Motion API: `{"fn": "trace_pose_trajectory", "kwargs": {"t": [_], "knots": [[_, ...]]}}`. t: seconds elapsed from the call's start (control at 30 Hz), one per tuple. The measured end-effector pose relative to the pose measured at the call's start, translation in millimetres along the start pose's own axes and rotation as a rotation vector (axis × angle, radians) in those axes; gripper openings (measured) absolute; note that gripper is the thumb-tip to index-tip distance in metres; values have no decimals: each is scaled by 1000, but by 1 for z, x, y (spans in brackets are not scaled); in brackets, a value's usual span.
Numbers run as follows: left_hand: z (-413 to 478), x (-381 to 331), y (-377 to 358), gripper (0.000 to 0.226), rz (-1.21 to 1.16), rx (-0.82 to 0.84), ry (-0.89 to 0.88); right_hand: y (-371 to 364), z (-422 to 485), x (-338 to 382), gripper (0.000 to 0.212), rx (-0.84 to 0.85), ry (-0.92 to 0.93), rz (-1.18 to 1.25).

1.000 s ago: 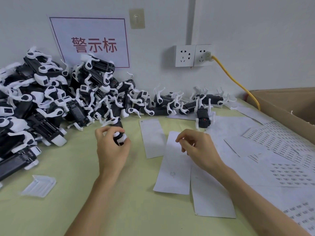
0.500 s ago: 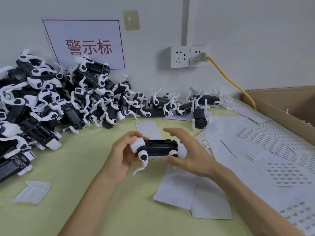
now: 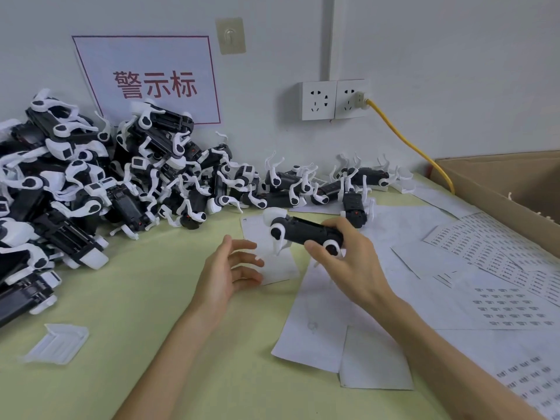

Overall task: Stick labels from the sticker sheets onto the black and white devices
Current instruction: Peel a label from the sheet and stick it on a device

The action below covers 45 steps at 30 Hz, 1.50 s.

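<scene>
A person's right hand [image 3: 348,260] gripped a black and white device [image 3: 304,231] by its right end, thumb under and fingers curled over, and held it off the bench [image 3: 145,301]. The device's long axis ran left to right, with the white head end free on the left and slightly higher. The left hand [image 3: 225,271] hung released just below and left of that free end, fingers spread and holding nothing; whether a fingertip brushed the device's dangling white leg could not be told. The pile [image 3: 91,189] of like devices lay left of the device and behind it. The printed sticker sheets [image 3: 500,259] lay to its right, beyond the gripping hand. On this showing the right hand was the nearer to the labels but was occupied, so the free left hand seemed best placed to take the head end and steady the device for a label.
</scene>
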State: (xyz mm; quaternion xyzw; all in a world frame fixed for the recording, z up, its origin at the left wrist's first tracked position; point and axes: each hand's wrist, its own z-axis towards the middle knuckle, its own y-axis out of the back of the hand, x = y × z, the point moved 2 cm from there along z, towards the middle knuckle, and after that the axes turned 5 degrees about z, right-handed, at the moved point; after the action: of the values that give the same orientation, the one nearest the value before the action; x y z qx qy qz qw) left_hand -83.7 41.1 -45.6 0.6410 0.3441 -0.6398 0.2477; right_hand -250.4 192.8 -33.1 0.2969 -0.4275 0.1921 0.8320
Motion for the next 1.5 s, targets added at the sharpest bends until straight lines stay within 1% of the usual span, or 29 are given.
{"fn": "trace_pose_trajectory", "kwargs": {"t": [0.1, 0.17, 0.23, 0.33, 0.37, 0.4, 0.47, 0.53, 0.63, 0.7, 0.77, 0.83, 0.9, 1.0, 1.07, 1.2, 1.3, 1.33, 1.4, 1.5], "knots": [[-1, -2, -2, 62, -58, 173, 17, 4, 0, 2, 25, -68, -27, 103], [-4, -3, -4, 72, -67, 316, 46, 5, 0, 4, 23, -100, -43, 161], [-8, -4, -7, 78, 12, 442, 57, 6, 0, 5, 24, -94, -62, 175], [-14, -4, -11, 81, 176, 557, 24, 3, -1, 5, 29, -6, -97, 156], [-15, -3, -11, 80, 202, 561, 6, 1, -1, 5, 31, 30, -103, 147], [-16, -2, -10, 74, 212, 542, -14, -1, -2, 5, 33, 64, -103, 133], [-16, -3, -10, 58, 209, 457, -53, -5, -4, 6, 40, 131, -100, 115], [-16, -5, -9, 53, 191, 364, -78, -7, -6, 7, 44, 194, -106, 156], [-14, -5, -10, 42, 71, 291, -70, -8, -6, 7, 39, 253, -125, 255], [-13, -6, -11, 37, -30, 307, -63, -8, -6, 10, 36, 274, -136, 343], [-15, -8, -13, 43, -47, 375, -102, -8, -5, 12, 34, 306, -159, 406], [-18, -10, -15, 50, -8, 467, -149, -10, -6, 13, 37, 359, -179, 403], [-21, -11, -17, 52, -12, 494, -150, -11, -6, 12, 41, 407, -188, 392], [-22, -9, -19, 53, -17, 464, -155, -12, -7, 12, 47, 437, -184, 364], [-22, -6, -21, 53, 24, 435, -160, -11, -7, 11, 46, 442, -168, 341], [-22, -2, -23, 57, 73, 371, -145, -12, -8, 10, 35, 439, -151, 339], [-23, -1, -26, 63, 127, 346, -178, -11, -7, 10, 20, 388, -157, 354], [-24, -1, -28, 63, 142, 346, -193, -10, -6, 10, 19, 364, -157, 347], [-26, -1, -32, 60, 160, 349, -218, -7, -4, 11, 28, 339, -155, 341], [-27, -1, -33, 54, 217, 351, -244, -4, -3, 13, 46, 352, -170, 336]]}}
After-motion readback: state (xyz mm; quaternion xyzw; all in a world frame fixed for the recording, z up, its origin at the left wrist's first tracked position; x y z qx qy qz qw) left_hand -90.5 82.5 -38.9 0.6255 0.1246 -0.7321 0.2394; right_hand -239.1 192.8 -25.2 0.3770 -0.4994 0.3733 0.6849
